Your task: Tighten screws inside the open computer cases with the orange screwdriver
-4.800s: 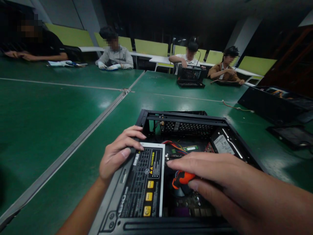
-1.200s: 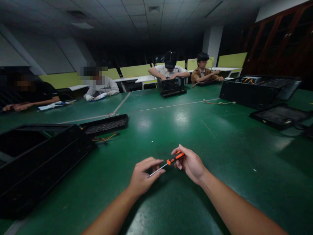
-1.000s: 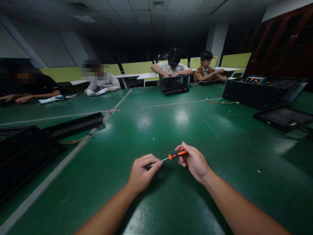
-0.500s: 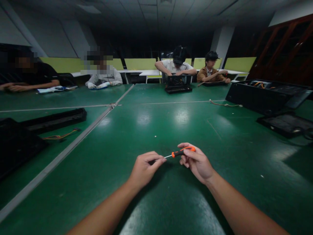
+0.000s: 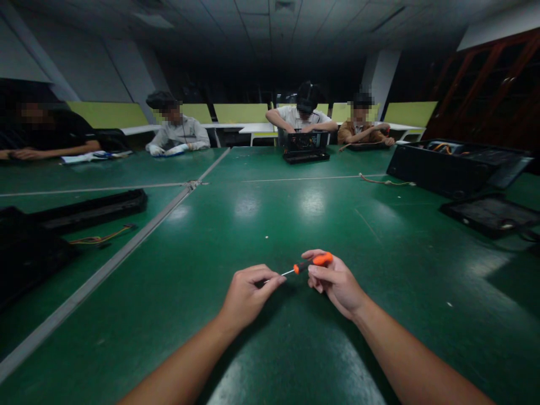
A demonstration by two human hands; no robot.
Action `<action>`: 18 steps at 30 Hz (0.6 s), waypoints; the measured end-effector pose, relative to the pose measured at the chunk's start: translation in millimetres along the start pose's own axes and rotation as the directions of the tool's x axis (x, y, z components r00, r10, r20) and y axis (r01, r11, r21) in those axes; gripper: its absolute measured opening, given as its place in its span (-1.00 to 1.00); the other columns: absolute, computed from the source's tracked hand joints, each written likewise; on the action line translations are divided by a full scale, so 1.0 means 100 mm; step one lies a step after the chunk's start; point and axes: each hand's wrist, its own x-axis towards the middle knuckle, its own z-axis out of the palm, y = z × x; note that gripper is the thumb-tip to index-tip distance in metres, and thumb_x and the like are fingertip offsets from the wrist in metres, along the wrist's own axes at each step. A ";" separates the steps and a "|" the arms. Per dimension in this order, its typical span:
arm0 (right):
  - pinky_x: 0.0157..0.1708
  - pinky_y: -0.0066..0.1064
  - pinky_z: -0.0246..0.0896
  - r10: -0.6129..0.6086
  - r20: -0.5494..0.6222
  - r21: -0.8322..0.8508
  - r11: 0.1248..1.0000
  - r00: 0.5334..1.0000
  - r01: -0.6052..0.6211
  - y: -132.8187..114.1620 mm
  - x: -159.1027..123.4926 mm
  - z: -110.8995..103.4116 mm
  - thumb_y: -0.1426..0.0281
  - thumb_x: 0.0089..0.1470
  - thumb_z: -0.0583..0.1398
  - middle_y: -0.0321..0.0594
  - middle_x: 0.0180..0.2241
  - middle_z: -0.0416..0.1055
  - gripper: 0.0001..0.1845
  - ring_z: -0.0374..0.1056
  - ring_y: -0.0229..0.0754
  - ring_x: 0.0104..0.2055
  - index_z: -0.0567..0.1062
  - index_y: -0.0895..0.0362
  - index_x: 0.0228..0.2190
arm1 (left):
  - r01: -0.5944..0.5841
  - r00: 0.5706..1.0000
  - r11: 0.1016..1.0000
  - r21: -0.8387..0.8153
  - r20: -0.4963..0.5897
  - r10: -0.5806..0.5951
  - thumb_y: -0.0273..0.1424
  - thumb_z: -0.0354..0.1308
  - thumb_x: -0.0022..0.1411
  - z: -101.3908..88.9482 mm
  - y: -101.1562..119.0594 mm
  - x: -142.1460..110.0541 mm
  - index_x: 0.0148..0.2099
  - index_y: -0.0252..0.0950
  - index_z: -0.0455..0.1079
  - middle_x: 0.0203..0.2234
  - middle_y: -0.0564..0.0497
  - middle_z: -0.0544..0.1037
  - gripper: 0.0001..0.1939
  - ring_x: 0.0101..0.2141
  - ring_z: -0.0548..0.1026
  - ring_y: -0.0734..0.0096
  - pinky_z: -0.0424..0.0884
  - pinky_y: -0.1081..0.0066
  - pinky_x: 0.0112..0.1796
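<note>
A screwdriver (image 5: 322,259) with an orange and black handle and a thin metal shaft is held above the green table (image 5: 270,349). Thumb and fingers of my left hand (image 5: 251,289) pinch the shaft, hiding part of it. My right hand (image 5: 337,284) has the handle between thumb and fingers, its palm turned partly upward. The screwdriver slants slightly, with the handle end a little higher and to the right.
On the right stand a black computer case (image 5: 439,166) and a black panel (image 5: 489,214). A thin cable (image 5: 386,181) lies beyond. Black case parts (image 5: 93,211) and coloured wires (image 5: 101,239) lie left. Several people sit across, one reaching into another case (image 5: 306,147).
The right thumb has slid along the handle toward the shaft, and more of the orange end shows. The left hand keeps its pinch. The view has shifted slightly.
</note>
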 end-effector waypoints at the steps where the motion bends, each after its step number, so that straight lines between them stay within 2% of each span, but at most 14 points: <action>1: -0.60 -0.50 -0.06 0.001 -0.002 -0.010 1.000 1.000 -0.001 0.00 0.00 0.00 0.34 -0.08 0.34 -0.39 -0.61 0.28 -0.62 0.13 -0.34 -0.60 0.48 0.18 -0.18 | -0.008 1.000 1.000 -0.002 -0.009 0.008 -0.30 0.20 0.21 0.00 0.00 0.00 -0.40 -0.28 0.58 -0.54 0.00 0.58 -0.78 -0.48 0.49 0.41 0.33 0.47 -0.40; 6: -0.61 -0.52 -0.04 0.000 -0.003 -0.032 0.999 1.000 0.000 -0.01 -0.02 0.00 0.35 -0.11 0.36 -0.37 -0.55 0.31 -0.63 0.13 -0.37 -0.60 0.50 0.17 -0.21 | -0.002 0.999 1.000 0.002 -0.039 0.003 -0.31 0.25 0.18 0.00 0.03 -0.02 -0.42 -0.28 0.57 -0.54 0.02 0.59 -0.81 -0.49 0.49 0.42 0.32 0.47 -0.40; 12: -0.64 -0.53 -0.11 -0.006 0.024 -0.008 1.000 1.000 0.007 0.01 0.02 0.01 0.35 -0.12 0.36 -0.41 -0.63 0.27 -0.60 0.07 -0.39 -0.63 0.47 0.19 -0.19 | 0.011 1.000 1.000 0.028 0.019 -0.012 -0.29 0.05 0.33 0.00 0.01 -0.02 -0.51 -0.32 0.51 -0.68 0.06 0.46 -0.59 -0.59 0.43 0.48 0.29 0.50 -0.46; 18: -0.60 -0.53 -0.04 -0.005 0.005 -0.059 0.998 1.000 0.006 0.01 0.00 0.00 0.34 -0.10 0.35 -0.38 -0.58 0.29 -0.60 0.11 -0.38 -0.60 0.49 0.20 -0.18 | -0.023 1.000 0.999 0.030 -0.006 0.023 -0.32 0.22 0.22 0.00 0.01 -0.01 -0.40 -0.28 0.59 -0.52 0.00 0.60 -0.79 -0.47 0.51 0.41 0.34 0.48 -0.39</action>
